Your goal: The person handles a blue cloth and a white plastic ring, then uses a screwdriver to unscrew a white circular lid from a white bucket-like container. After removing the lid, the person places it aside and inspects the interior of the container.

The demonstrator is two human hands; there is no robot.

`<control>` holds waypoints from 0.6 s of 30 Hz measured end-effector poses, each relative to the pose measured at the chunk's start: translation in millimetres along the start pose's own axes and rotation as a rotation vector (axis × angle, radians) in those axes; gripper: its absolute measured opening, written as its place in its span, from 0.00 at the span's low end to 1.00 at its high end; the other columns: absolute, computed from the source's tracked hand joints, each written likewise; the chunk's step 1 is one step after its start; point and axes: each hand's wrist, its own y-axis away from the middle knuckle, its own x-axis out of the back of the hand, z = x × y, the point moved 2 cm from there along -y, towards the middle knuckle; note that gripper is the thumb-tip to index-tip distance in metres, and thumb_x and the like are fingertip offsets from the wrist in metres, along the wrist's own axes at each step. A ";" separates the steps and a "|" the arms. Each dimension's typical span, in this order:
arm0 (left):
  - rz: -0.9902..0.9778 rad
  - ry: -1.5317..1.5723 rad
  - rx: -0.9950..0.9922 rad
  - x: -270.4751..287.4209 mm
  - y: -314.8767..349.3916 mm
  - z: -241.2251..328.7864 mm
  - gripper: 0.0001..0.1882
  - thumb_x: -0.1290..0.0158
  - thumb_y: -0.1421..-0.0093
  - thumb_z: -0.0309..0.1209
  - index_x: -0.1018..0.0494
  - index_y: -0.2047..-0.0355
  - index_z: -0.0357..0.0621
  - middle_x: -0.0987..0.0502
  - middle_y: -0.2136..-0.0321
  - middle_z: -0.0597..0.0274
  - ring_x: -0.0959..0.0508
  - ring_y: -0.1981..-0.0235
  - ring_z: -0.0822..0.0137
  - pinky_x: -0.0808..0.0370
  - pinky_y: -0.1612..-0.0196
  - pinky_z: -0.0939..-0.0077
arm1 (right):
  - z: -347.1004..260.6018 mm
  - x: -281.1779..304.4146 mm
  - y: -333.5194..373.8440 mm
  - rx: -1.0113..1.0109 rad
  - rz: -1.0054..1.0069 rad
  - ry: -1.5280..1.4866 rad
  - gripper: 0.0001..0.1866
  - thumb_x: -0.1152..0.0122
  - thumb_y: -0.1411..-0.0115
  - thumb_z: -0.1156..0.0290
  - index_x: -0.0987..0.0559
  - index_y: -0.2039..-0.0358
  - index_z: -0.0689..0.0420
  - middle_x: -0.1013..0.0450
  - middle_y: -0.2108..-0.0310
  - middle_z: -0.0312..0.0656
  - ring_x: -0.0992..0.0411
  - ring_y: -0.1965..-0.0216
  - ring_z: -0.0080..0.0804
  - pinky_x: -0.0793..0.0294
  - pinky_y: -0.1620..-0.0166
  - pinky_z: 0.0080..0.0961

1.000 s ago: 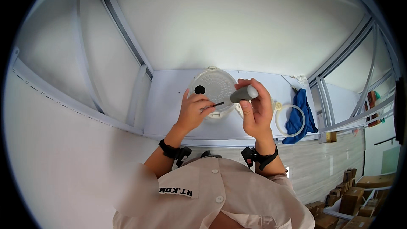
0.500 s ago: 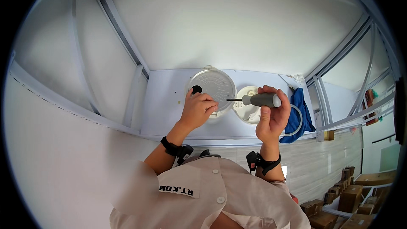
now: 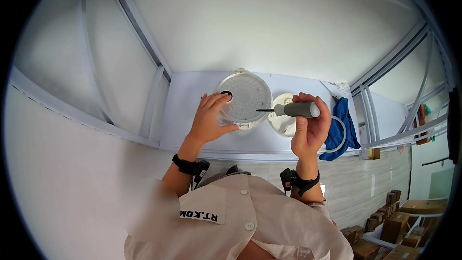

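A round white appliance part (image 3: 252, 97) with a patterned greyish disc face lies on the table, and a black round spot (image 3: 226, 96) shows near its left edge. My left hand (image 3: 207, 118) reaches over the left side of this part, fingers and thumb spread apart, holding nothing; whether the fingertips touch the rim I cannot tell. In my right hand (image 3: 310, 132) is a screwdriver (image 3: 298, 110) with a grey handle, held level, its dark shaft pointing left over the part's right edge. Beneath the screwdriver sits a smaller round cream-white part (image 3: 280, 126).
At the table's right end lies a blue cloth (image 3: 343, 135) with a white ring (image 3: 342, 143) over it. The pale table (image 3: 185, 110) backs onto a white wall, with metal frame bars (image 3: 368, 110) on both sides. Cardboard boxes (image 3: 394, 226) stand at lower right.
My left hand has moved left and spread its fingers, where before they were bunched over the disc. The round part appears slightly higher and further right. My right hand keeps hold of the screwdriver.
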 end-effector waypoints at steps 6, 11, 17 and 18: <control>0.009 -0.053 -0.007 -3.9 11.1 -26.6 0.35 0.23 0.52 0.38 0.21 0.44 0.46 0.23 0.37 0.61 0.32 0.29 0.50 0.39 0.26 0.47 | 1.1 -1.8 -1.4 -0.016 0.017 0.003 0.28 0.42 0.27 0.76 0.38 0.29 0.59 0.28 0.41 0.60 0.24 0.41 0.47 0.22 0.40 0.40; 0.113 -0.017 -0.024 -8.5 8.7 -22.9 0.30 0.22 0.53 0.37 0.20 0.51 0.45 0.19 0.46 0.60 0.28 0.35 0.49 0.31 0.33 0.54 | 0.6 -2.7 -2.8 -0.017 0.013 -0.010 0.29 0.41 0.27 0.76 0.37 0.29 0.59 0.27 0.41 0.60 0.24 0.42 0.47 0.21 0.41 0.40; 0.185 0.050 0.039 -16.8 9.7 -11.4 0.33 0.20 0.57 0.35 0.23 0.51 0.45 0.20 0.57 0.62 0.24 0.52 0.53 0.27 0.45 0.58 | -0.5 -4.6 -3.4 -0.030 0.008 -0.027 0.29 0.40 0.27 0.75 0.37 0.30 0.60 0.27 0.41 0.59 0.23 0.43 0.47 0.21 0.41 0.41; 0.208 0.060 0.042 -20.3 10.5 -11.2 0.35 0.20 0.57 0.36 0.24 0.50 0.45 0.20 0.58 0.63 0.24 0.54 0.55 0.26 0.46 0.59 | -0.9 -5.6 -3.1 -0.036 0.007 -0.035 0.29 0.40 0.27 0.75 0.37 0.30 0.60 0.27 0.41 0.59 0.23 0.43 0.47 0.21 0.41 0.41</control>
